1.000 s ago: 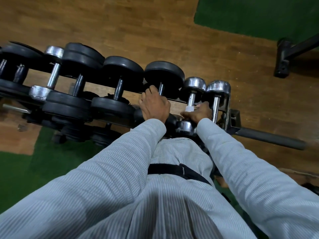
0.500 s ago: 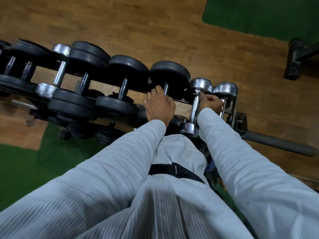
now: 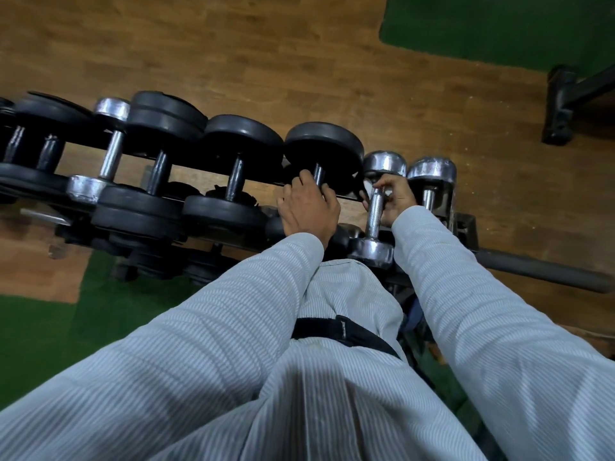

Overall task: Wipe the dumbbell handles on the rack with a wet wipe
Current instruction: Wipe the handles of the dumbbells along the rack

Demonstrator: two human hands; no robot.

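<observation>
Down at the right end of the rack [image 3: 466,224], the person leans over with both sleeves stretched forward. The left hand [image 3: 307,207] lies over the handle of the black dumbbell [image 3: 324,144], the last black one in the row, with its fingers curled down around the bar and the near weight hidden beneath the palm. The right hand [image 3: 394,197] sits just beside it, at the chrome dumbbell [image 3: 376,207]. Its fingers bend round the far end of the ribbed handle, close under the far chrome head, while the rest of the handle runs bare toward the near head by the cuff. A small pale scrap, the wet wipe [image 3: 367,186], shows at the top of that handle, against the fingertips; how much of it is tucked in the grip I cannot tell.

One more chrome dumbbell [image 3: 431,173] stands to the right of the hand, at the very end of the rack, partly hidden behind the wrist. To the left, the row of black dumbbells runs on toward the rack's left end, with another chrome dumbbell [image 3: 106,148] among them. Wooden flooring [image 3: 233,44] lies beyond the rack, and green matting [image 3: 499,24] fills the far right corner.
</observation>
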